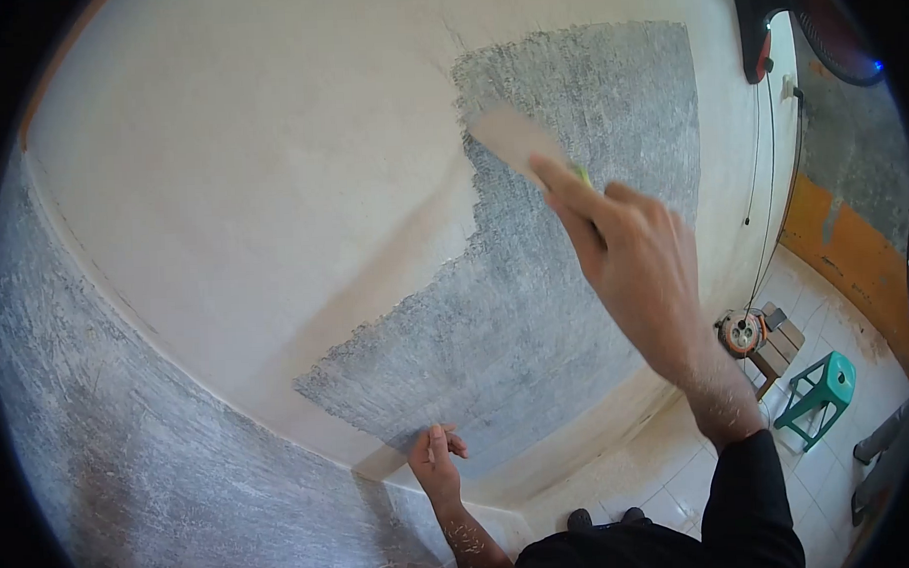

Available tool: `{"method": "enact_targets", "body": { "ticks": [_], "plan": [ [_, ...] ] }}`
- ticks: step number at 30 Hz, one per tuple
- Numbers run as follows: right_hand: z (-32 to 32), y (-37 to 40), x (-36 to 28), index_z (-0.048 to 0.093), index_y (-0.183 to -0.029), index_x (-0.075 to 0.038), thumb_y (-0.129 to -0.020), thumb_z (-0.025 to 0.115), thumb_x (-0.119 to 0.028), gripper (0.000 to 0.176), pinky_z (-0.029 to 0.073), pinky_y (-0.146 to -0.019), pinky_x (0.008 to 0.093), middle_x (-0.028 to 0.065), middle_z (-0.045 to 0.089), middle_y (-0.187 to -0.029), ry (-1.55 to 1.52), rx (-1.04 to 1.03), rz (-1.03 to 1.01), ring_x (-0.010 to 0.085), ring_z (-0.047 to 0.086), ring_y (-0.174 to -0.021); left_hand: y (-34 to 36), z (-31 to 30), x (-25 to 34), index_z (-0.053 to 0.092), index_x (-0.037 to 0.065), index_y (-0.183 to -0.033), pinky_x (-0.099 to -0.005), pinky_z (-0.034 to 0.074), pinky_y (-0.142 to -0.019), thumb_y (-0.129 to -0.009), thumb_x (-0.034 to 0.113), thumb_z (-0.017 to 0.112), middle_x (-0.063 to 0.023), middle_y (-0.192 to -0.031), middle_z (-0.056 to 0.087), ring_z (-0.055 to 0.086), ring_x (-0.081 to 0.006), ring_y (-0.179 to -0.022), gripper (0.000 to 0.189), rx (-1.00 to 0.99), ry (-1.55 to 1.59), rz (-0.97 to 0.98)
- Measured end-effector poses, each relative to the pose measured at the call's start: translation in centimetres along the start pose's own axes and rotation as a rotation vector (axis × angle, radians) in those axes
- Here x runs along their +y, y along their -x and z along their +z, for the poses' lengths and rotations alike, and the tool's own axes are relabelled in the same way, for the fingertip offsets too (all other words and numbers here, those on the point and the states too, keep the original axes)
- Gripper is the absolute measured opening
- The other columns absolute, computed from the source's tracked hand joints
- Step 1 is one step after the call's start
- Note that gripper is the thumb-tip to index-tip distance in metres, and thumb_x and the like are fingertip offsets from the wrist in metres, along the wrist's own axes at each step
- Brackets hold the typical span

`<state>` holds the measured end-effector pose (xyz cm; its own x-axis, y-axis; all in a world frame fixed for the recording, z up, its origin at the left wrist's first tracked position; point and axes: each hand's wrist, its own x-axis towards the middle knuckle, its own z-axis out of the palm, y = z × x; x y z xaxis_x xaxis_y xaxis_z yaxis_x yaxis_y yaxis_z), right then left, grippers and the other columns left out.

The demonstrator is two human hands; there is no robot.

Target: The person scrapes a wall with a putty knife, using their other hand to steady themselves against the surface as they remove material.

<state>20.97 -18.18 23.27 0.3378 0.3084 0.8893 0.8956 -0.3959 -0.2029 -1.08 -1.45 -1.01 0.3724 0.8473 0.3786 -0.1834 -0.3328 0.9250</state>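
My right hand point(636, 258) is wrapped round the handle of a scraper point(513, 144), with the forefinger stretched along it. The scraper's wide, pale blade meets the wall at the ragged border between the cream surface point(270, 170) and the rough grey patch point(563, 250). A bit of green shows at the handle; the rest of the handle is hidden by my fingers. Low down, close to the grey patch's bottom corner, my left hand point(438, 459) is loosely curled with nothing visible in it. Pale flecks cling to both forearms.
A scuffed grey wall point(170, 444) adjoins on the left. On the tiled floor at right stand a green plastic stool point(835, 379) and a small wooden bench point(777, 348) beside a cable reel point(742, 333). A dark wall fan point(841, 30) hangs top right, cords dangling. Another person's legs point(886, 444) show at the right.
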Motion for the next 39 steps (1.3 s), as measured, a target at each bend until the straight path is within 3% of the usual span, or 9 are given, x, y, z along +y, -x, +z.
{"method": "enact_targets", "body": {
  "ticks": [16,20,26,29,35,39],
  "plan": [
    [-0.1,-0.3,0.7,0.068,-0.123,-0.017,-0.101,0.057,-0.029,0.028,0.036,-0.039,0.0313,0.0052,0.055,-0.057,-0.081,-0.040,0.004,0.0123,0.049,-0.042,-1.1,1.6,-0.6,0.066,-0.004,-0.086,-0.0282,0.046,-0.053,-0.103,0.032,0.051,-0.0052,-0.057,0.057,0.054,-0.0124,-0.052,0.042,0.040,-0.012,-0.023],
    [0.5,-4.5,-0.6,0.067,-0.125,-0.018,-0.101,0.057,-0.029,0.028,0.037,-0.040,0.0305,0.0048,0.056,-0.057,-0.096,0.158,-0.132,0.0117,0.050,-0.043,-1.0,2.0,-0.6,0.066,-0.004,-0.088,-0.0281,0.046,-0.054,-0.103,0.032,0.051,-0.0051,-0.058,0.057,0.054,-0.0125,-0.052,0.042,0.046,0.000,-0.031],
    [0.6,0.1,0.3,0.066,-0.126,-0.018,-0.101,0.057,-0.030,0.029,0.038,-0.040,0.0314,0.0050,0.056,-0.057,-0.065,-0.050,0.053,0.0129,0.049,-0.043,-0.6,0.9,-1.4,0.066,-0.005,-0.089,-0.0275,0.046,-0.053,-0.103,0.031,0.051,-0.0049,-0.059,0.058,0.055,-0.0125,-0.053,0.042,0.067,0.026,-0.015],
    [-1.4,-2.3,-0.9,0.067,-0.124,-0.017,-0.100,0.059,-0.030,0.029,0.037,-0.040,0.0311,0.0046,0.056,-0.057,-0.045,0.028,-0.033,0.0125,0.049,-0.043,-0.4,-0.2,-1.6,0.066,-0.006,-0.090,-0.0269,0.047,-0.053,-0.103,0.029,0.053,-0.0054,-0.060,0.058,0.056,-0.0125,-0.054,0.039,0.060,0.012,-0.021],
    [0.0,-0.3,0.3,0.069,-0.122,-0.016,-0.100,0.059,-0.029,0.027,0.037,-0.040,0.0316,0.0040,0.055,-0.056,-0.072,-0.026,0.037,0.0127,0.050,-0.043,-0.9,1.2,-1.5,0.066,-0.005,-0.088,-0.0270,0.046,-0.052,-0.103,0.029,0.052,-0.0053,-0.058,0.058,0.055,-0.0126,-0.052,0.040,0.092,0.033,-0.008],
    [-1.7,-3.1,-0.2,0.069,-0.122,-0.017,-0.100,0.058,-0.029,0.027,0.036,-0.040,0.0319,0.0035,0.054,-0.056,-0.056,0.018,-0.040,0.0127,0.050,-0.043,-1.3,1.5,-1.2,0.066,-0.005,-0.087,-0.0271,0.046,-0.052,-0.103,0.029,0.052,-0.0050,-0.058,0.057,0.054,-0.0125,-0.051,0.041,0.091,0.000,-0.014]
  ]
}}
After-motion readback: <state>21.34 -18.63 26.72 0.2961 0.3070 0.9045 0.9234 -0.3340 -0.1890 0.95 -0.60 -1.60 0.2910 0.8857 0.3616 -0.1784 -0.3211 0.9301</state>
